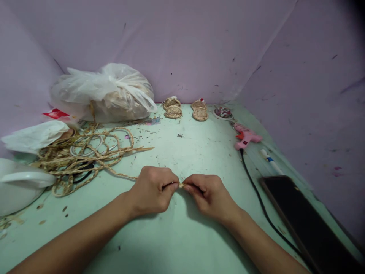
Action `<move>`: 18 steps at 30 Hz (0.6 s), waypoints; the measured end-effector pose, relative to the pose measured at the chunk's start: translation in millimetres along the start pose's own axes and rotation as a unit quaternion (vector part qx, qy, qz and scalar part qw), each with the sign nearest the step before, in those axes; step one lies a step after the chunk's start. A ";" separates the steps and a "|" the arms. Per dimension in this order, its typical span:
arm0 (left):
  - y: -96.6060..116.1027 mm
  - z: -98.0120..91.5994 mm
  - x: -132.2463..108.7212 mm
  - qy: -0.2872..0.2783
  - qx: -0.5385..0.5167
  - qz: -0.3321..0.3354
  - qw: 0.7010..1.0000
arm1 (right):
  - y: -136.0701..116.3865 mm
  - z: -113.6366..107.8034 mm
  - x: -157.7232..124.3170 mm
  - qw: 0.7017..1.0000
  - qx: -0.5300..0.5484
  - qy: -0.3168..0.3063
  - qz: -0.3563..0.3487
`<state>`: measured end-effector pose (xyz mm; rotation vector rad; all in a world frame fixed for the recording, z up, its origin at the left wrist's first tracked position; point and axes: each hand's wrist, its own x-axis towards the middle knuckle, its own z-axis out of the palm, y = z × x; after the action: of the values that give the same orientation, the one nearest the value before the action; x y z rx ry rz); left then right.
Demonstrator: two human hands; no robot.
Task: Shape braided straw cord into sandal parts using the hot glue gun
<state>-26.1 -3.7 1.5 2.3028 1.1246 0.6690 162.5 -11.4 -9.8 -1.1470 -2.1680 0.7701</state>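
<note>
Straw cord | tip mostly hidden | left hand, right hand pinch it closed

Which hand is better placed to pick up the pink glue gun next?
Probably the right hand: the glue gun lies on its side of the table, further back, while the left hand holds the braided rope trailing left.

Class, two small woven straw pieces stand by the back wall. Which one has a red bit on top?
The right-hand woven piece, nearer the pink glue gun; the left woven piece shows no red.
</note>
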 end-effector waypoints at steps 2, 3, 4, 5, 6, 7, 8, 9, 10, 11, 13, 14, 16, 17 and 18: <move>0.9 0.2 -0.3 -0.010 -0.001 0.006 1.000 | -0.3 2.5 -0.8 1.000 -0.001 0.003 0.004; 1.3 0.3 -0.6 -0.017 -0.004 0.008 1.000 | -1.1 3.9 -1.2 1.000 -0.001 0.003 0.008; 1.4 0.4 -0.8 -0.021 -0.007 0.008 1.000 | -2.3 4.9 -1.3 1.000 -0.001 0.003 0.012; 1.2 0.8 -1.1 -0.021 -0.008 0.009 1.000 | -3.9 5.0 -1.0 1.000 -0.001 0.000 0.016; 0.7 1.5 -1.4 -0.016 -0.005 0.010 1.000 | -5.5 3.8 0.2 1.000 -0.001 -0.012 0.020; -0.1 2.4 -1.6 -0.005 -0.001 0.009 1.000 | -6.9 0.7 2.7 0.999 0.000 -0.035 0.022; -1.1 3.5 -1.8 0.010 0.004 0.005 1.000 | -7.7 -4.4 6.9 0.998 0.000 -0.064 0.025; -2.2 4.6 -2.0 0.028 0.008 -0.003 1.000 | -7.5 -11.6 13.3 0.995 -0.003 -0.092 0.029; -3.5 5.6 -2.2 0.047 0.010 -0.015 0.999 | -6.0 -20.6 21.9 0.993 -0.016 -0.111 0.039; -4.8 6.4 -2.3 0.071 0.010 -0.032 0.997 | -2.7 -30.8 32.8 0.992 -0.030 -0.113 0.056; -7.7 7.2 -2.5 0.132 0.004 -0.068 0.989 | 9.4 -51.5 59.8 0.982 -0.139 -0.022 0.126; -9.2 7.2 -2.5 0.163 0.001 -0.085 0.983 | 17.9 -60.2 74.5 0.972 -0.176 0.019 0.152; -12.3 6.2 -2.3 0.218 -0.002 -0.111 0.970 | 37.4 -71.5 102.9 0.956 -0.226 0.060 0.180; -13.7 5.5 -2.0 0.235 -0.002 -0.121 0.965 | 47.2 -73.9 115.1 0.948 -0.246 0.071 0.186; -14.8 4.6 -1.5 0.246 -0.001 -0.128 0.961 | 56.2 -74.4 125.6 0.942 -0.265 0.081 0.190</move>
<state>-32.6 2.1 -11.4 1.9848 1.6041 1.1723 184.9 139.0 27.1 -1.8688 -2.0934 0.2145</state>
